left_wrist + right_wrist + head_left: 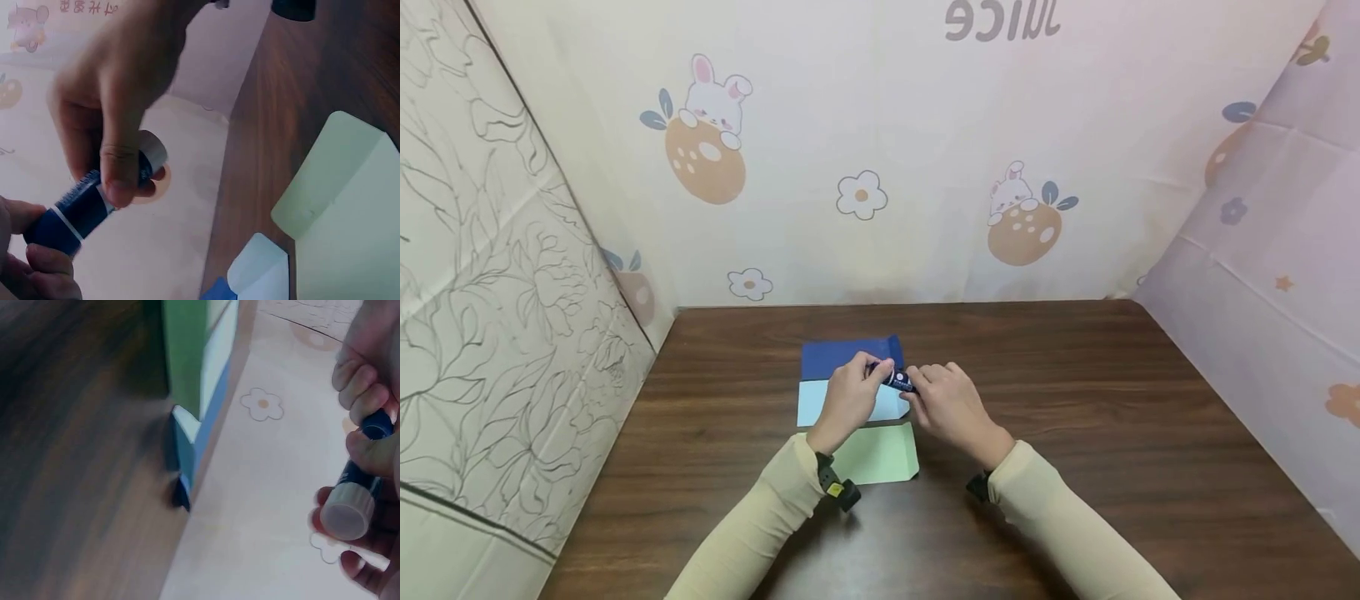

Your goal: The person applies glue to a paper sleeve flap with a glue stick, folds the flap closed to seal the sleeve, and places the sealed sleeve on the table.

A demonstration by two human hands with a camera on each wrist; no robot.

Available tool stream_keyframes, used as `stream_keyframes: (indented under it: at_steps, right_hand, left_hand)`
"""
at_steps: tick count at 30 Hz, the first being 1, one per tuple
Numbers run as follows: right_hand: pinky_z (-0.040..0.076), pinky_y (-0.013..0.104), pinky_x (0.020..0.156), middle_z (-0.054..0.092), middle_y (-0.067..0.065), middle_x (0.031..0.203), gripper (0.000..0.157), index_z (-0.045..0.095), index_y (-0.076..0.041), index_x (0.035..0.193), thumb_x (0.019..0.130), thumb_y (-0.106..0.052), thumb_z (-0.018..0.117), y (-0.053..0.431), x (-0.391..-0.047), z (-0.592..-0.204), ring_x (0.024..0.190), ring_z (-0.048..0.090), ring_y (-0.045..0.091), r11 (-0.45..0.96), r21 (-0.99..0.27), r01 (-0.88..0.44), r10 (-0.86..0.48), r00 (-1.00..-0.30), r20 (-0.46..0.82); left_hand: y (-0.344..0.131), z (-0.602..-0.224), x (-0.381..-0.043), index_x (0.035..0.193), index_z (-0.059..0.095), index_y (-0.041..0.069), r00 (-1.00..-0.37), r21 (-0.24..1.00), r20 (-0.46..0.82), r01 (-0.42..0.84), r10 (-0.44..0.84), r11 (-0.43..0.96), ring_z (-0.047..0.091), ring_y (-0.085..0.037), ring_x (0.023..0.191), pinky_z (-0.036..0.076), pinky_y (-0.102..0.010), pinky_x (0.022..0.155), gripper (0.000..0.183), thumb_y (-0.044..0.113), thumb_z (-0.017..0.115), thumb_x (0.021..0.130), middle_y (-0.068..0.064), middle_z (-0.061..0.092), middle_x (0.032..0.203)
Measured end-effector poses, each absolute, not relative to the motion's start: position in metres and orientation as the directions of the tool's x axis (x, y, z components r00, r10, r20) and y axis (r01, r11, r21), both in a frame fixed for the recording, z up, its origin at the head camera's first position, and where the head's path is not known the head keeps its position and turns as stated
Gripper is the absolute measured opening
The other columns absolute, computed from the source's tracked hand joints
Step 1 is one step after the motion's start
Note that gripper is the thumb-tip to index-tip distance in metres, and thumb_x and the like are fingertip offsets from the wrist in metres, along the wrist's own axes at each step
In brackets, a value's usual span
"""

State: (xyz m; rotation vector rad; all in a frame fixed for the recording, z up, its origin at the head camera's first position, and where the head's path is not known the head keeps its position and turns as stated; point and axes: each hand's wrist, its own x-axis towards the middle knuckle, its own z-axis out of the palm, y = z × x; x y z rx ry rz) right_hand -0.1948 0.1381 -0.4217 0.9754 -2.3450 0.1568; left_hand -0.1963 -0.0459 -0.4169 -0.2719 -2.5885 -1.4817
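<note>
A dark blue glue stick (898, 381) is held up between both hands above the envelopes. My left hand (848, 392) pinches its blue cap end between thumb and fingers. My right hand (953, 406) grips the labelled body (87, 201), near the whitish base (347, 512). Under and around the hands lie three envelopes in a column, their end flaps to the right: dark blue (827, 360) at the back, light blue (811, 406) in the middle, and light green (877, 456) in front, partly hidden by the left wrist.
The brown wood-grain table (1075, 400) extends on both sides of the envelopes. Behind it hangs a patterned cloth wall (925, 250), with more cloth panels at left and right. Dark straps with small devices sit on both wrists.
</note>
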Motion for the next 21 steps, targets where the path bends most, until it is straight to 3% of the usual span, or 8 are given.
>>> stream_keyframes:
  at_steps: [5, 8, 13, 18, 21]
  right_hand:
    - [0.045, 0.031, 0.062, 0.070, 0.006, 0.087, 0.032, 0.070, -0.002, 0.104, 0.083, -0.025, 0.077, 0.141, -0.193, -0.415, 0.074, 0.063, 0.018, 0.703, -0.002, -0.712, -0.600, -0.594, 0.537]
    - [0.046, 0.032, 0.064, 0.070, 0.005, 0.087, 0.029, 0.070, -0.003, 0.105, 0.085, -0.022, 0.075, 0.144, -0.193, -0.413, 0.071, 0.059, 0.015, 0.705, -0.142, -0.695, -0.562, -0.670, 0.486]
    - [0.046, 0.026, 0.065, 0.066, 0.001, 0.086, 0.024, 0.070, -0.005, 0.107, 0.089, -0.021, 0.072, 0.148, -0.194, -0.415, 0.068, 0.051, 0.008, 0.679, -0.344, -0.649, -0.541, -0.759, 0.363]
    - [0.042, 0.019, 0.055, 0.059, -0.002, 0.079, 0.021, 0.069, -0.007, 0.106, 0.091, -0.021, 0.069, 0.147, -0.195, -0.415, 0.063, 0.047, 0.005, 0.624, -0.482, -0.616, -0.556, -0.782, 0.280]
    - [0.042, 0.019, 0.054, 0.057, -0.002, 0.078, 0.020, 0.069, -0.007, 0.106, 0.092, -0.022, 0.067, 0.146, -0.195, -0.414, 0.061, 0.046, 0.005, 0.603, -0.517, -0.608, -0.563, -0.783, 0.264]
  left_hand:
    - [-0.050, -0.417, -0.202, 0.084, 0.067, 0.005, -0.969, 0.849, 0.247, 0.222, 0.012, 0.480, 0.045, -0.011, 0.051, 0.032, -0.023, 0.047, 0.038, 0.029, 0.045, 0.104, -0.005, 0.059, 0.060]
    - [-0.056, -0.416, -0.199, 0.093, 0.069, 0.007, -0.961, 0.846, 0.261, 0.275, 0.096, 0.457, 0.050, -0.011, 0.053, 0.037, -0.023, 0.048, 0.032, 0.031, 0.050, 0.102, -0.004, 0.061, 0.061]
    - [-0.064, -0.418, -0.199, 0.115, 0.070, 0.010, -0.924, 0.840, 0.277, 0.366, 0.262, 0.401, 0.059, -0.015, 0.067, 0.048, -0.021, 0.060, 0.027, 0.027, 0.054, 0.101, -0.009, 0.070, 0.085]
    - [-0.068, -0.420, -0.199, 0.127, 0.063, 0.013, -0.883, 0.819, 0.284, 0.426, 0.373, 0.384, 0.053, -0.015, 0.069, 0.043, -0.021, 0.060, 0.031, 0.022, 0.060, 0.098, -0.006, 0.062, 0.084]
    - [-0.068, -0.422, -0.199, 0.126, 0.063, 0.012, -0.873, 0.800, 0.299, 0.449, 0.385, 0.398, 0.048, -0.011, 0.068, 0.039, -0.020, 0.059, 0.030, 0.021, 0.060, 0.098, 0.001, 0.055, 0.079]
